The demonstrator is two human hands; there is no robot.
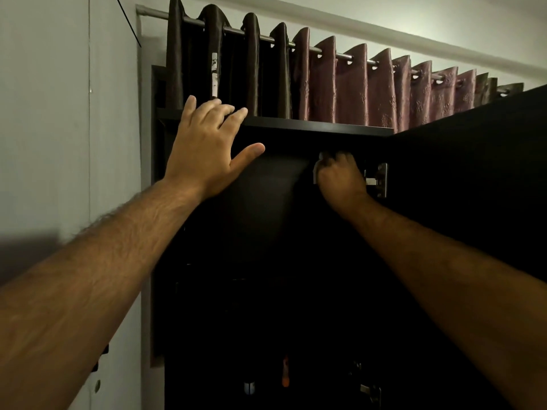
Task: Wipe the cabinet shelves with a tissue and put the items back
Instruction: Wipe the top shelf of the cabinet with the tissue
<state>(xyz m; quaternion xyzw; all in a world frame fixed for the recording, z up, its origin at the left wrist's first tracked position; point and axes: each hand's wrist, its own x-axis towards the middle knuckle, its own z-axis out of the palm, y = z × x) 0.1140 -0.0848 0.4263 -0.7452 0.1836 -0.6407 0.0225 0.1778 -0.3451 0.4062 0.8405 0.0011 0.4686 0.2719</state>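
Note:
A tall dark cabinet [310, 127] stands open in front of me, its inside almost black. My left hand [204, 143] is spread flat, fingertips resting on the front edge of the cabinet's top panel. Inside, just below that panel on the right, my right hand [340, 179] grips a crumpled white tissue [317, 170] and presses it against the dark inner surface. Low down in the shadow, a few small items show faintly, among them an orange object [285, 372] and a pale round one [249, 387].
The open cabinet door [473, 173] stands at the right with metal hinges [379, 180]. Brown and mauve curtains [340, 84] hang on a rod behind the cabinet top. A pale wall [68, 113] is at the left.

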